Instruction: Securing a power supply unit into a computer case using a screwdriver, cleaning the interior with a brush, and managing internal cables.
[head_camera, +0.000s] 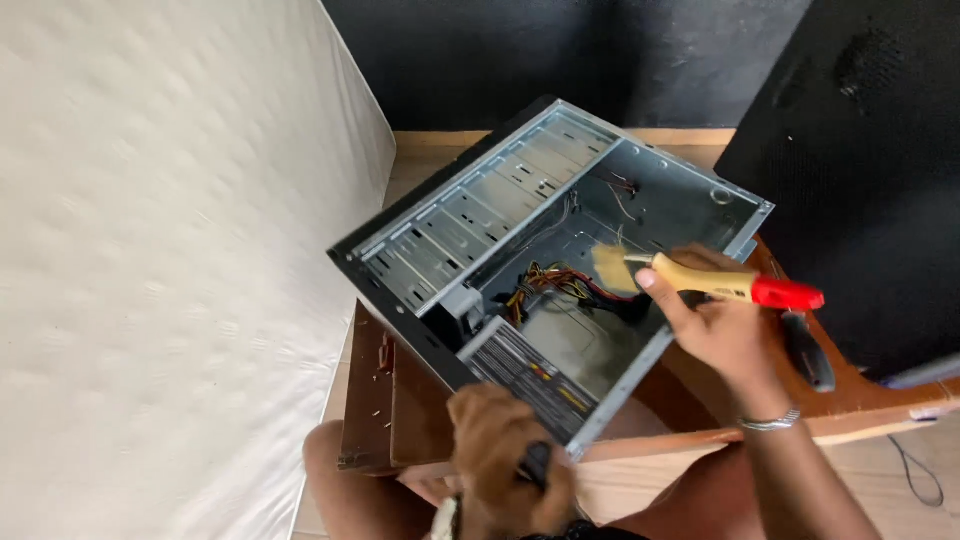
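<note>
Head view: computer case of bare grey sheet metal is lying open on a brown wooden desk, its near corner overhanging the desk's front edge. A white textured mattress is closing off the left side, and a dark wall is standing behind; a black perforated panel is crowding the right, leaving only a narrow strip of desk free beside the case. The case's rims are thin folded metal, and its drive bay is showing ribbed, slotted rails. Inside, a bundle of coloured wires is lying near the middle of the floor plate, and a boxy power supply is sitting in the near corner. The right hand is reaching over the right rim, its fingers wrapping tightly around a paintbrush with a pale wooden handle, red end and tan bristles; the bristles are hovering just above the wires. The left hand is gripping the case's near corner, fingers curled closed. A dark-handled tool is lying on the desk just beside the right hand.
</note>
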